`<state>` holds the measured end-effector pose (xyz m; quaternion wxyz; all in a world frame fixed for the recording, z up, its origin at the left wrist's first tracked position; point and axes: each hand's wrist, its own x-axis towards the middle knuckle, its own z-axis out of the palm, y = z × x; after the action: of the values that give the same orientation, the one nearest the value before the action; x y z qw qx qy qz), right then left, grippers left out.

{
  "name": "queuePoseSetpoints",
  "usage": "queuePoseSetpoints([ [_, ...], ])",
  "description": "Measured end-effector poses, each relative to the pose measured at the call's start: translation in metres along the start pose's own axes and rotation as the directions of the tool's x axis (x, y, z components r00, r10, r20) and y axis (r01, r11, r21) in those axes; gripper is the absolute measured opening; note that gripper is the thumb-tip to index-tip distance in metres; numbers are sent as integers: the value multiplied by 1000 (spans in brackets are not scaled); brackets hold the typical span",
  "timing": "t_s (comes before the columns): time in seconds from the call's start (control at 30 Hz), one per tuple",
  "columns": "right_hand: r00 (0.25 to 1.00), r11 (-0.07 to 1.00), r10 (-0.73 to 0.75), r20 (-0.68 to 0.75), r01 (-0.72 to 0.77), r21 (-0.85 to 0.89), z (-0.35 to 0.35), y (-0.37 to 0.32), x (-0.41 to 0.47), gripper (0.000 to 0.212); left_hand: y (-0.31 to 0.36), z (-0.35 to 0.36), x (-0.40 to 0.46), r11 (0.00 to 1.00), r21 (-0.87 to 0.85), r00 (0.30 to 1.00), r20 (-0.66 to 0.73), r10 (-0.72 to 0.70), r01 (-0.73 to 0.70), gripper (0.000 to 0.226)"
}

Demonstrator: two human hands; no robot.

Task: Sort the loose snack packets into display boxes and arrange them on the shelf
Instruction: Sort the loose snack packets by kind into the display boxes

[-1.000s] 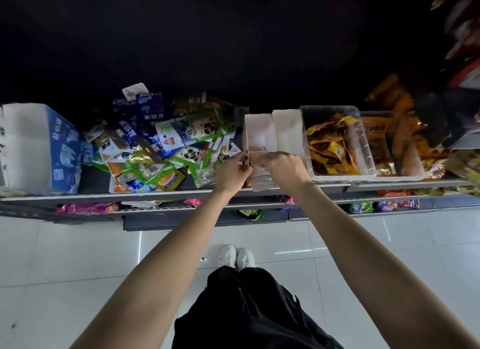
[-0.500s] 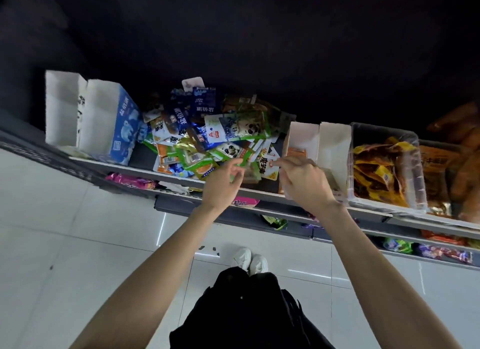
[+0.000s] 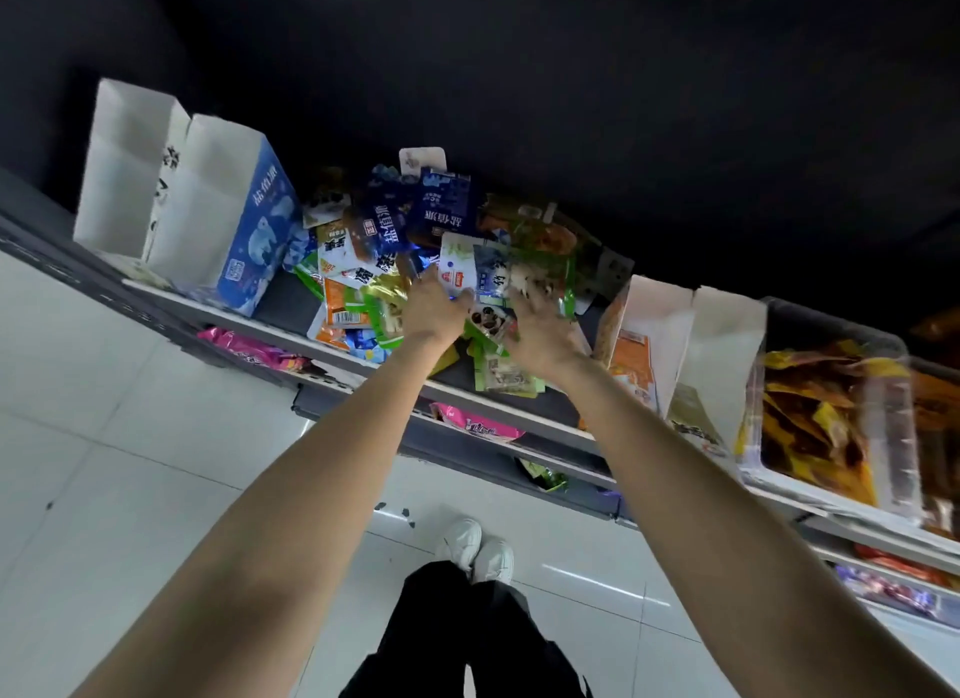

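A: What stands at the left end of the shelf (image 3: 291, 333)?

B: Two open white display boxes side by side: a plain one (image 3: 124, 169), then a blue-sided box (image 3: 228, 219) touching it.

A: And next to those?

B: The heap of loose snack packets (image 3: 415, 240), blue, green and orange wrappers piled over each other in the middle of the shelf.

A: Where are the hands?

B: Both are in that heap. The left hand (image 3: 434, 307) lies on the packets with fingers reaching into them; whether its grip has closed on one, I cannot tell. The right hand (image 3: 540, 325) is just beside it, fingers spread and blurred over a green packet, grip loose.

A: Further right?

B: An orange-printed display box (image 3: 649, 354), another white box (image 3: 719, 354) against it, then a clear bin (image 3: 883, 437) of yellow-orange packets.
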<state>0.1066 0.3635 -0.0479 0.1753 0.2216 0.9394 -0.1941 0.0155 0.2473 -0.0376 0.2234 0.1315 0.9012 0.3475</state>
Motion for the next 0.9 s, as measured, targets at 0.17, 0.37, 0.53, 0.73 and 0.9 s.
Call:
queuePoseSetpoints([
  [0.17,999,1000,-9,-53,10,24,19,-7,-40,59,-4,0,-10,996,-80,999,-35,-40,38,45],
  [0.37,845,921,23,-534,190,340,-28,-10,-95,58,12,-31,-57,946,-182,963,-61,263,-269,28],
  [0.53,930,804,30,-367,196,562,-56,-13,-139,72,33,-73,-103,860,-187,876,-8,481,-474,16],
  [0.73,987,604,-4,-160,130,786,-42,-31,-150,14,27,-87,-130,819,-501,943,18,332,-279,14],
  [0.9,971,437,169,-167,78,896,-20,-50,-152,10,-9,-86,-150,893,-449,983,148,107,-29,18],
])
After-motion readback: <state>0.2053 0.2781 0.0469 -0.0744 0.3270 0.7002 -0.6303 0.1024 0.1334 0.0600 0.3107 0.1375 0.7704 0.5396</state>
